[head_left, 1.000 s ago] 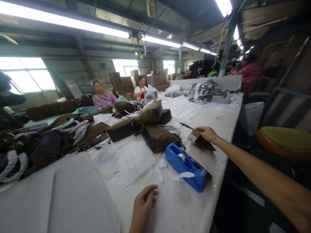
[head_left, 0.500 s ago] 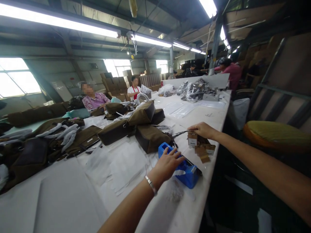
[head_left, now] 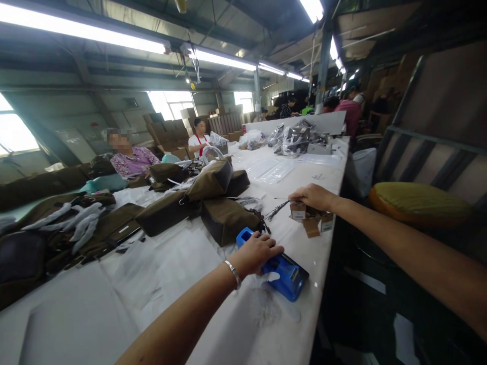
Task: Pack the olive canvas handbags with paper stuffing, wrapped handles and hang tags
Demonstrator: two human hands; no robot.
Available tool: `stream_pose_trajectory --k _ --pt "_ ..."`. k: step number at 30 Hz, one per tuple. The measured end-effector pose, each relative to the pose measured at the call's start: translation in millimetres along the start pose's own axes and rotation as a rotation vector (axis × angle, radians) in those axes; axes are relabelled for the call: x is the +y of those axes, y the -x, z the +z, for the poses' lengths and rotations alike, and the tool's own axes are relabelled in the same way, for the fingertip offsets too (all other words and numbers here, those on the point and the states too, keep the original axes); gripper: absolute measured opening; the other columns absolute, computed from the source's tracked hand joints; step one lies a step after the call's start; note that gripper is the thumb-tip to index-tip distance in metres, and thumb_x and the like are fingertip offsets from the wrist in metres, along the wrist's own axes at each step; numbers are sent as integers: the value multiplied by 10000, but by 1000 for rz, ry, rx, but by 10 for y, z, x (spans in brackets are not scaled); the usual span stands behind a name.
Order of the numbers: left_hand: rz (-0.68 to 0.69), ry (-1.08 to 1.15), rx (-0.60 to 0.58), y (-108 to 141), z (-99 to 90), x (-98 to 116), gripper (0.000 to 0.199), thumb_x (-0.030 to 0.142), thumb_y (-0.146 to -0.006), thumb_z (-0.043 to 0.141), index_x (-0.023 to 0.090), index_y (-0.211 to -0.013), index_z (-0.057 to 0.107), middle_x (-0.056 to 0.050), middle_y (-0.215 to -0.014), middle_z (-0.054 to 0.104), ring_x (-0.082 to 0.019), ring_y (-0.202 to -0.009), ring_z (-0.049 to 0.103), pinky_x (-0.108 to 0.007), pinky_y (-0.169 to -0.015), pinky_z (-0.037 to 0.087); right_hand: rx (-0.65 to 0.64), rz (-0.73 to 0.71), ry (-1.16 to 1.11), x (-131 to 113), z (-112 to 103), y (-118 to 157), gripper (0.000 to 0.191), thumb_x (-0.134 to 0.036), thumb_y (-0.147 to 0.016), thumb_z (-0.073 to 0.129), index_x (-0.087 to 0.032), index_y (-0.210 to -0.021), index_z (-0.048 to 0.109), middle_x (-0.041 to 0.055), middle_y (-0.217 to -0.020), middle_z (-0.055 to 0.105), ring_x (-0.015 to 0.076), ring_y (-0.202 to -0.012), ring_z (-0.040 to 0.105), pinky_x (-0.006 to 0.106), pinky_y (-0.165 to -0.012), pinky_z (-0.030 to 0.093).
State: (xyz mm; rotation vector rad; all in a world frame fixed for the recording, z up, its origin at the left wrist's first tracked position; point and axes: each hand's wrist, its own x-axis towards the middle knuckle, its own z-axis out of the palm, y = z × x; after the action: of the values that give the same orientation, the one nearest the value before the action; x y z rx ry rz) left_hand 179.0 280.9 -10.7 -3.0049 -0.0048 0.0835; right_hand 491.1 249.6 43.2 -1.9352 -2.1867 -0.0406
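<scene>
My left hand (head_left: 258, 252), with a silver bracelet at its wrist, is on a blue tape dispenser (head_left: 287, 279), its fingers bent over the top. A white piece sticks out at the dispenser's side. Farther back, near the table's right edge, my right hand (head_left: 312, 196) pinches a bunch of thin dark strings (head_left: 278, 209) at their end. Beneath that hand are small brown cardboard pieces (head_left: 312, 227) with white labels; its palm side is hidden. A brown bag (head_left: 228, 218) lies just behind the dispenser.
More brown bags (head_left: 163, 210) with white-wrapped straps cover the table's left side. White sheets (head_left: 167, 258) lie in front, and plastic-wrapped items (head_left: 297, 137) are piled at the far end. Two people sit across the table. A yellow-green cushion (head_left: 418, 203) is at the right.
The view has shifted, so most things appear farther left. My left hand's fingers, spread before, are now closer together over the dispenser. The dark strings fan out more beside my right hand.
</scene>
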Motion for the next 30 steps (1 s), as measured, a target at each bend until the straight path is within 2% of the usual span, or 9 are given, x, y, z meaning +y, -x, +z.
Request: stream_pose_trajectory --k 3,6,11,14,19,22,25,27,30 --pt "-34 9 87 139 9 67 790 309 -741 831 248 -1434 457 -109 -1327 613 -309 -1220 544 -443 -1028 378 -48 -74 85 -142 17 -3 331 -133 -878 532 -246 -1044 796 40 -1009 799 222 -1011 701 268 -864 490" --pt "-88 13 197 306 85 141 653 260 -857 720 276 -1451 451 -91 -1413 576 -290 -1309 495 -464 -1102 317 -114 -133 158 -322 142 -11 278 -91 -847 564 -233 -920 792 63 -887 786 235 -958 690 270 -804 459" --pt "-154 -35 297 557 324 225 649 243 -910 674 305 -1505 423 -72 -1511 529 -301 -1383 451 -511 -1152 277 -218 -174 236 -594 458 -37 194 -113 -861 627 -228 -908 776 82 -919 781 242 -939 707 282 -785 459" --pt "-190 -79 362 664 481 263 551 255 -968 606 319 -1493 452 -44 -1536 518 -290 -1405 437 -516 -1172 263 -247 -138 275 -707 613 -86 157 -122 -888 639 -195 -954 761 94 -950 777 238 -926 718 313 -796 497" --pt "-224 -120 488 757 669 300 460 285 -1021 536 352 -1473 489 -6 -1529 533 -261 -1410 437 -500 -1205 230 -277 -85 292 -870 844 -184 176 -290 -979 634 -136 -978 719 74 -981 754 197 -920 713 396 -872 554" --pt "-225 -126 517 773 704 301 457 291 -1020 541 348 -1472 497 -12 -1520 544 -264 -1405 443 -509 -1206 235 -341 -168 236 -970 1000 -153 170 -296 -956 664 -141 -928 728 54 -920 760 194 -901 717 399 -880 551" --pt "-228 -119 516 773 694 297 458 282 -1016 546 353 -1467 505 -18 -1508 557 -260 -1405 449 -512 -1203 256 -370 -256 148 -1017 1140 -47 109 -159 -891 657 -157 -914 764 82 -887 777 214 -877 726 351 -814 536" --pt "-231 -109 500 769 677 288 466 277 -1012 551 357 -1468 504 -24 -1504 561 -261 -1401 456 -517 -1199 272 -372 -311 69 -1010 1212 31 194 -89 -826 631 -188 -888 786 91 -888 787 216 -870 731 301 -781 513" --pt "-218 -92 477 756 646 264 469 254 -1012 540 350 -1469 504 -22 -1511 556 -265 -1406 452 -523 -1204 268 -346 -373 -66 -971 1271 119 229 -80 -778 605 -203 -835 789 72 -861 789 205 -850 724 274 -793 497"
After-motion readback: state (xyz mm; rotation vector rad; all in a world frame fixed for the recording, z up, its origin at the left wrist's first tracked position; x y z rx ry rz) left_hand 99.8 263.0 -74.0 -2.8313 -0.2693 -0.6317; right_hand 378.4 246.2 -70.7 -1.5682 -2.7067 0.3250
